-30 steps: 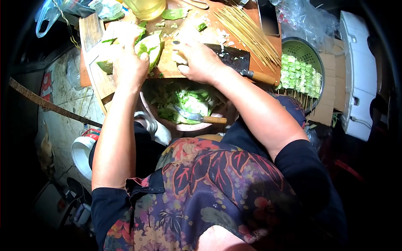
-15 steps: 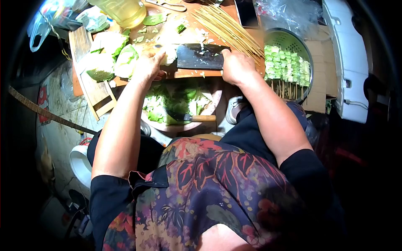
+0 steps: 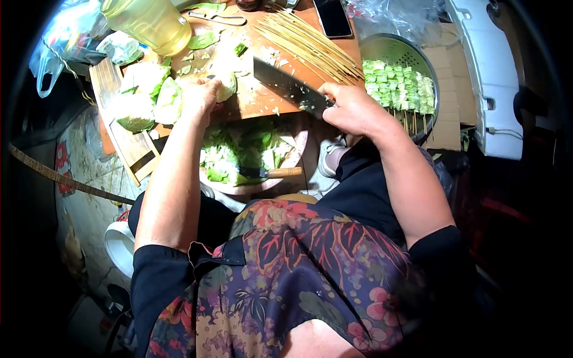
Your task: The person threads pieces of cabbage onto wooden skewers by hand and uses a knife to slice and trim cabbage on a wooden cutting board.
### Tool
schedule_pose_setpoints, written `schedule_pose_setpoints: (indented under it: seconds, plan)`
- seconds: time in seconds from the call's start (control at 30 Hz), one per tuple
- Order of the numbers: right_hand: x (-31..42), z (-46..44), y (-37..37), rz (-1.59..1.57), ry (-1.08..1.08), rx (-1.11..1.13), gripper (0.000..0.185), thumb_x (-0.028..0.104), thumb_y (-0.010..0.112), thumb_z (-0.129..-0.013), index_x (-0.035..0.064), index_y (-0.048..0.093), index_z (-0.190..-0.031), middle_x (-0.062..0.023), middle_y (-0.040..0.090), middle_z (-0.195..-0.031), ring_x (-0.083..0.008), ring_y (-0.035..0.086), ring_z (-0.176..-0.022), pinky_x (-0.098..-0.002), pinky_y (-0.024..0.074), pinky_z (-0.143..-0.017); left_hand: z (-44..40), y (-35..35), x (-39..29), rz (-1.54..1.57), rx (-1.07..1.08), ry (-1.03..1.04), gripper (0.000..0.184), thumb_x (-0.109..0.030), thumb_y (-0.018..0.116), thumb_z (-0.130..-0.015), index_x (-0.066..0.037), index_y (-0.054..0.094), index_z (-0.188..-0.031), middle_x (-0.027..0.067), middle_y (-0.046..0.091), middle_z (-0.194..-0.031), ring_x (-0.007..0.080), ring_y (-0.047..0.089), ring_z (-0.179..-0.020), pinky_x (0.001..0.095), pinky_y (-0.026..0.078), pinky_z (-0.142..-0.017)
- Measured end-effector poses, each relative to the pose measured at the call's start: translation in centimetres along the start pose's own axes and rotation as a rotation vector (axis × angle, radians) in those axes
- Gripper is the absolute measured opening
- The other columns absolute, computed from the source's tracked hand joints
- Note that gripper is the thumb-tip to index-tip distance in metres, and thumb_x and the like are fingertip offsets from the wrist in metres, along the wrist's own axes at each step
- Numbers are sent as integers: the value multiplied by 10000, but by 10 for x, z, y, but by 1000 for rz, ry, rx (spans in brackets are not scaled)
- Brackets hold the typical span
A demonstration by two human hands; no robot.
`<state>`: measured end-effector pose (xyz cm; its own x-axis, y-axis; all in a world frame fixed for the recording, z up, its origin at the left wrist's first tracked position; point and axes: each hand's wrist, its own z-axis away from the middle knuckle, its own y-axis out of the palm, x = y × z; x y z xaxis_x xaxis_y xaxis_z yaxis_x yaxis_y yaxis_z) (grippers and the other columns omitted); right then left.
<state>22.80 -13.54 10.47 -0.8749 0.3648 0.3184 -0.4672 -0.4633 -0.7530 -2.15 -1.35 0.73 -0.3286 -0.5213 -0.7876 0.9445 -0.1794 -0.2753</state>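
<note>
My right hand [image 3: 353, 108] is wrapped round the handle of a dark cleaver [image 3: 286, 85], whose blade slants up to the left over the orange board [image 3: 250, 104]. My left hand [image 3: 202, 98] has its fingers on a pale green cabbage piece [image 3: 227, 87] near the board's front edge. Left of that hand lie larger cabbage pieces [image 3: 143, 89]. Small scraps are scattered on the board, and a few stick to the blade. Behind the cleaver lies a bundle of wooden skewers [image 3: 310, 45].
Below the board, a bowl [image 3: 303, 134] holds leaves and a knife [image 3: 280, 172]. A green colander [image 3: 412, 55] with cabbage skewers stands right. A yellowish container [image 3: 149, 27], tongs [image 3: 218, 18] and a phone [image 3: 333, 17] are at the back.
My right hand has moved from the cabbage area to the cleaver's handle and taken hold of it; the blade has turned from level to slanted. The view has shifted.
</note>
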Motion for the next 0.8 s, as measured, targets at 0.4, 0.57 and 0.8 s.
schedule_pose_setpoints:
  seconds: [0.4, 0.57, 0.8]
  plan:
    - [58, -14, 45, 11, -307, -122, 223, 97, 441, -839, 5, 542, -1015, -228, 637, -884, -384, 634, -854, -473, 499, -771, -38, 1, 23, -136, -14, 104, 209, -211, 654, -852, -13, 646, -918, 83, 652, -849, 156, 602, -687, 296, 509, -570]
    - [62, -18, 36, -9, -337, -111, 220, 68, 452, -817, -26, 545, -993, -236, 640, -866, -384, 642, -847, -472, 507, -755, -45, -3, 23, -109, 28, -7, 217, -211, 650, -866, -5, 637, -930, 81, 640, -826, 164, 593, -654, 292, 503, -558]
    - [72, -26, 14, 6, -343, 26, 233, 47, 473, -784, -47, 562, -977, -251, 649, -842, -389, 652, -828, -470, 517, -741, -36, -3, 14, -85, 43, -4, 206, -191, 634, -867, 4, 620, -931, 87, 623, -819, 187, 588, -651, 317, 512, -564]
